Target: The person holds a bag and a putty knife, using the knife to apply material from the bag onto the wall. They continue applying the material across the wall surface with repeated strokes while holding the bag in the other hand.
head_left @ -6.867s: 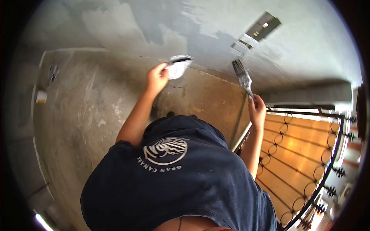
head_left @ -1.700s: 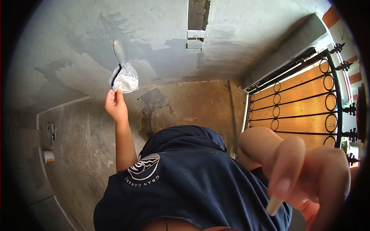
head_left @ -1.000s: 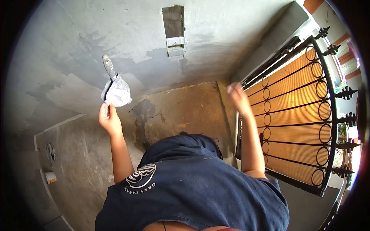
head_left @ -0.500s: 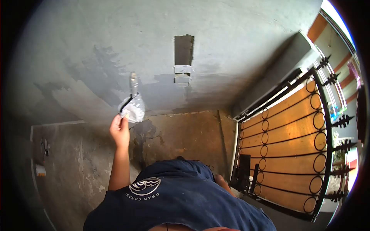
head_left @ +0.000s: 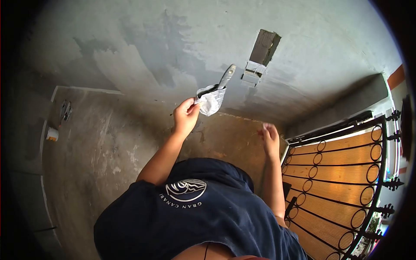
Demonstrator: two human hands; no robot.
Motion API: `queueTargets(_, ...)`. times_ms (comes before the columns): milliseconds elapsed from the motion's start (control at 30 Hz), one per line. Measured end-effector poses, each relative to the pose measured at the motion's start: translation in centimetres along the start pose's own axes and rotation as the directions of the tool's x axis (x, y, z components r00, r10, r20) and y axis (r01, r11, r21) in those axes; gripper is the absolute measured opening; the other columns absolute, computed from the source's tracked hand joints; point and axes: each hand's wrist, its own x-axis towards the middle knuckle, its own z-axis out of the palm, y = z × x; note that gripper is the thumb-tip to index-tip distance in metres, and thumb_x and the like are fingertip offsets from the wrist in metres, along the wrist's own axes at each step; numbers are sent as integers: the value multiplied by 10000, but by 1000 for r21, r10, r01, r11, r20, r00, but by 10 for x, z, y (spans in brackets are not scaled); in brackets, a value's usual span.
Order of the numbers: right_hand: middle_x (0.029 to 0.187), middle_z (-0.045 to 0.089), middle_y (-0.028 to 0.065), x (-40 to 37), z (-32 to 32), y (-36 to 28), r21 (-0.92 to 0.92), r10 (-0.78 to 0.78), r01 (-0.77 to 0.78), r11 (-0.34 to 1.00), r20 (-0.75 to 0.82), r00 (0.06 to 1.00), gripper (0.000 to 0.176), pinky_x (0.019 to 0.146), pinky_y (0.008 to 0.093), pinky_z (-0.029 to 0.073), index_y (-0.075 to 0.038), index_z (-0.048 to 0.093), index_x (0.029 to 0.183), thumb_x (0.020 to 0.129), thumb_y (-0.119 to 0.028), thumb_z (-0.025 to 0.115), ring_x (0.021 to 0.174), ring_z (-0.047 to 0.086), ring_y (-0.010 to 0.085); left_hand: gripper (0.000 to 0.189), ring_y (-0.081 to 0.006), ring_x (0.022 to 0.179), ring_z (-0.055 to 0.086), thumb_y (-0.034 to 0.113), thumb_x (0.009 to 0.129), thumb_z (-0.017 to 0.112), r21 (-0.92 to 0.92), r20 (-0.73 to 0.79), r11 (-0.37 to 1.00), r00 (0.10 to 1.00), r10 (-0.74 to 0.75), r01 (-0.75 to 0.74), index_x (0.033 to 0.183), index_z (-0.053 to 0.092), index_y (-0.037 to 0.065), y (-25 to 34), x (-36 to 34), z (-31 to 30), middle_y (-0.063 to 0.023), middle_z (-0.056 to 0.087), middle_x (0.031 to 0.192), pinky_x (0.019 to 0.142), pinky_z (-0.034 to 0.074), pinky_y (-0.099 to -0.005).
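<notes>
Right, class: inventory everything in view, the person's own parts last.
Container: 1, silvery white, centre
Brush: 1, grey handle, in the container
Wall: 1, grey with darker patches, across the top
Recess: 1, brownish grey, in the wall
Gate: 1, black with orange panelling, right
Ledge: 1, grey, beside the gate
Floor: 1, brownish grey, left and centre
Tub: 1, white and orange, far left
Unclear item: 1, black and white, near the tub
Shirt: 1, navy with white print, lower centre
Left hand: 1, bare, gripping the container
Right hand: 1, bare, left of the gate
</notes>
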Motion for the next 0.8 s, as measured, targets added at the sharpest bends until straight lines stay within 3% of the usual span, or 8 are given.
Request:
queueTargets(133,916,686,48,14,54,-58,111,-224,203,973,226,948,284,795,268,511,-7,560,1240,993,-117,646,867,648,124,209,-109,913,694,-26,913,697,116,14,993,1000,1,-3,1115,681,-77,-10,-11,-6,-89,743,994,816,546,-245)
queueTargets(267,872,670,32,8,71,-102,-47,-221,240,970,247,943,463,726,247,488,-17,478,1378,976,-127,681,781,596,87,227,-148,913,720,3,905,712,281,41,958,998,40,-50,1120,687,-64,-9,-31,-10,-134,753,1012,803,564,-272)
queueTargets(333,836,651,22,12,73,-105,-73,-228,256,964,275,934,613,675,233,456,-36,388,1480,964,-137,703,721,531,56,240,-216,930,745,22,894,722,343,73,932,993,97,-116,1122,694,-46,10,-39,-5,-174,754,1052,800,579,-315)
queueTargets(400,838,646,16,16,71,-94,-31,-210,227,973,275,938,605,674,228,451,-43,428,1476,958,-154,720,718,516,47,242,-246,938,747,20,891,718,391,133,904,982,133,-175,1126,696,-38,3,-48,-7,-177,751,1072,802,582,-330)
queueTargets(467,837,644,1,19,70,-85,49,-204,200,979,349,915,482,671,225,447,-35,545,1381,954,-163,730,720,510,35,246,-275,946,749,19,889,715,436,189,868,967,169,-237,1129,698,-30,2,-52,-7,-181,748,1091,805,585,-346)
queueTargets(500,841,661,-5,17,68,-85,1,-168,180,984,361,917,301,666,236,456,-24,660,1212,957,-166,731,715,523,40,252,-295,955,744,18,882,715,429,229,861,955,188,-273,1130,698,-22,5,-54,-6,-176,747,1100,810,584,-350)
queueTargets(633,819,694,28,1,64,-81,-3,-196,214,977,392,899,178,677,267,486,-17,694,1055,947,-154,734,719,578,74,258,-323,976,734,10,869,705,452,366,815,909,201,-362,1126,692,-9,21,-55,-3,-153,743,1132,821,583,-359)
queueTargets(800,852,709,101,-21,51,-101,-109,-249,313,943,390,886,169,726,297,518,-35,702,1045,897,-100,752,753,651,158,239,-330,1009,725,-8,871,681,451,443,805,880,174,-386,1110,684,-14,28,-51,1,-153,731,1177,858,575,-368)
